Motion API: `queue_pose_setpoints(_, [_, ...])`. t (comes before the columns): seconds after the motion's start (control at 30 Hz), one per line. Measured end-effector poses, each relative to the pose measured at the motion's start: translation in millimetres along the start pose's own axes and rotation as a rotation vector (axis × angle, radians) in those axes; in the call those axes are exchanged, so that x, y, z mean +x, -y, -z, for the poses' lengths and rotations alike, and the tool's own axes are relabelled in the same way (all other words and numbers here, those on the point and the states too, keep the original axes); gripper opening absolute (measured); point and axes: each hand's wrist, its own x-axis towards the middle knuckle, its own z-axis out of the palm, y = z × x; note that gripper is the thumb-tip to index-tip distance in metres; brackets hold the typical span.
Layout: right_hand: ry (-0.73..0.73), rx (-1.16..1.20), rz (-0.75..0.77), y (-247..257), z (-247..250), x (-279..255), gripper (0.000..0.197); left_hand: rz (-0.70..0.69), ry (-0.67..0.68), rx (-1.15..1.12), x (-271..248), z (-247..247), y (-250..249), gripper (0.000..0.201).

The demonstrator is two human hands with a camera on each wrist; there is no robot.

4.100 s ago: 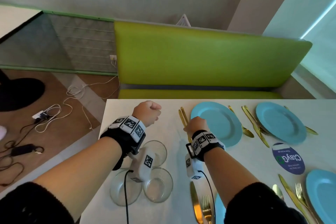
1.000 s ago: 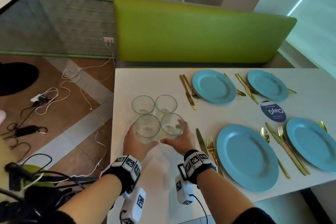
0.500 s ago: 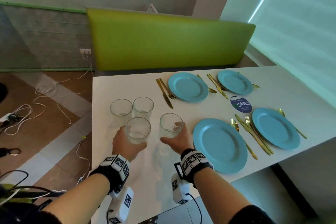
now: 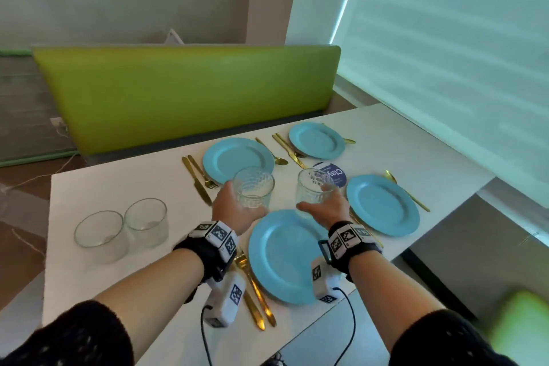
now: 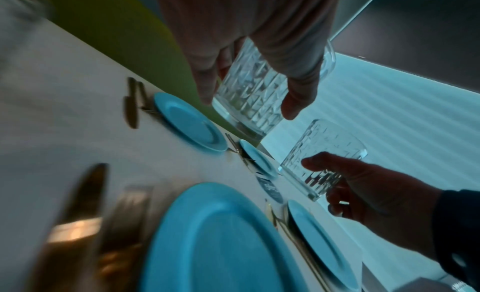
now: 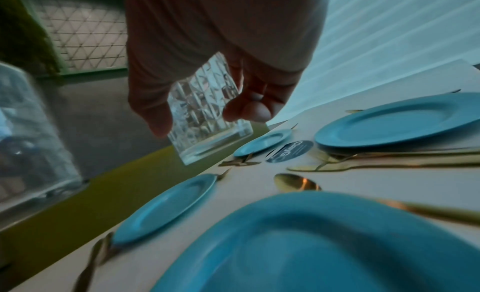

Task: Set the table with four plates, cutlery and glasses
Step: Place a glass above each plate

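Observation:
My left hand (image 4: 237, 211) grips a patterned clear glass (image 4: 253, 187) held above the table, over the near edge of the far left blue plate (image 4: 234, 157). My right hand (image 4: 323, 208) grips a second patterned glass (image 4: 315, 189), held above the gap between the plates. In the left wrist view, thumb and fingers wrap the left glass (image 5: 249, 90); the right wrist view shows the same grip on the right glass (image 6: 207, 127). Two plain glasses (image 4: 99, 235) (image 4: 145, 224) stand at the table's left. Gold cutlery (image 4: 197, 178) lies beside each of the several blue plates.
A round dark-blue sticker (image 4: 334, 177) lies in the middle between the plates. The near plates (image 4: 285, 261) (image 4: 383, 205) lie under and right of my wrists. A green bench (image 4: 184, 89) runs behind the white table (image 4: 118, 187). A window blind is at the right.
Both hands have lifted their glasses off the table and carried them right and forward, from the group at the left to above the plates. Two glasses stay behind at the left.

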Motion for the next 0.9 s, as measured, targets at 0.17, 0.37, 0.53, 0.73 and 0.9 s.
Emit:
queue_pose_setpoints(0.17, [-0.048,0.013,-0.074,-16,45,90,0.073,0.019,0.025,-0.02,63,-65,-52,0.082])
queue_pose_setpoints(0.37, [-0.068,-0.016,-0.159,-41,88,194,0.074,0.109,0.031,-0.038,130,-134,-86,0.078])
queue_pose_setpoints(0.53, [-0.08,-0.05,-0.247,-61,102,266,0.08,0.132,0.036,-0.032,175,-176,-93,0.08])
queue_pose_setpoints(0.73, [-0.107,-0.057,-0.323,-80,96,328,0.083,0.127,0.073,-0.028,209,-210,-97,0.068])
queue_pose_setpoints(0.9, [-0.095,-0.039,-0.374,-95,84,356,0.088,0.184,0.07,-0.015,221,-227,-91,0.083])
